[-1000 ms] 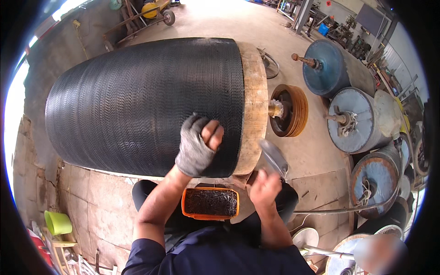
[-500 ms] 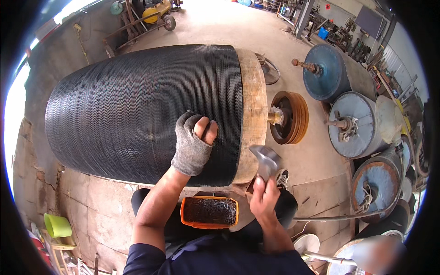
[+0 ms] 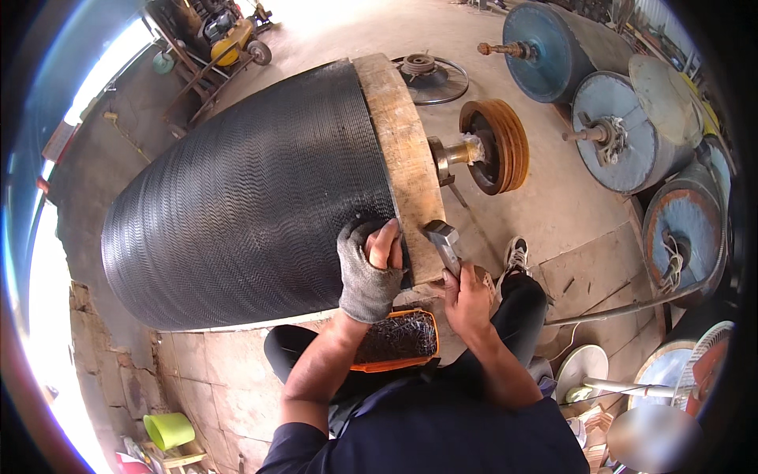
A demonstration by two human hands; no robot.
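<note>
A large barrel-shaped roller wrapped in black ridged material [image 3: 237, 197] lies across the view, with a pale wooden band [image 3: 399, 126] at its right end. My left hand [image 3: 369, 268], in a grey glove with some bare fingers, is closed against the black surface beside the band; whatever its fingertips pinch is too small to make out. My right hand [image 3: 467, 300] grips a steel hammer [image 3: 444, 238], whose head is over the wooden band. Below my hands, an orange-rimmed tray [image 3: 399, 340] holds many small dark metal pieces, probably nails, partly hidden by my left arm.
A rusty grooved pulley [image 3: 509, 146] sits on the roller's shaft. Several drums [image 3: 608, 150] line the right, with a long rod [image 3: 608, 312] below. A wheeled yellow machine [image 3: 229, 51] stands behind, a green bucket [image 3: 170, 429] at lower left, a wall [image 3: 106, 150] on the left.
The view has turned, so the roller sits more tilted. My left hand has shifted right to the wrap's edge by the wooden band, and the hammer head has risen onto the band.
</note>
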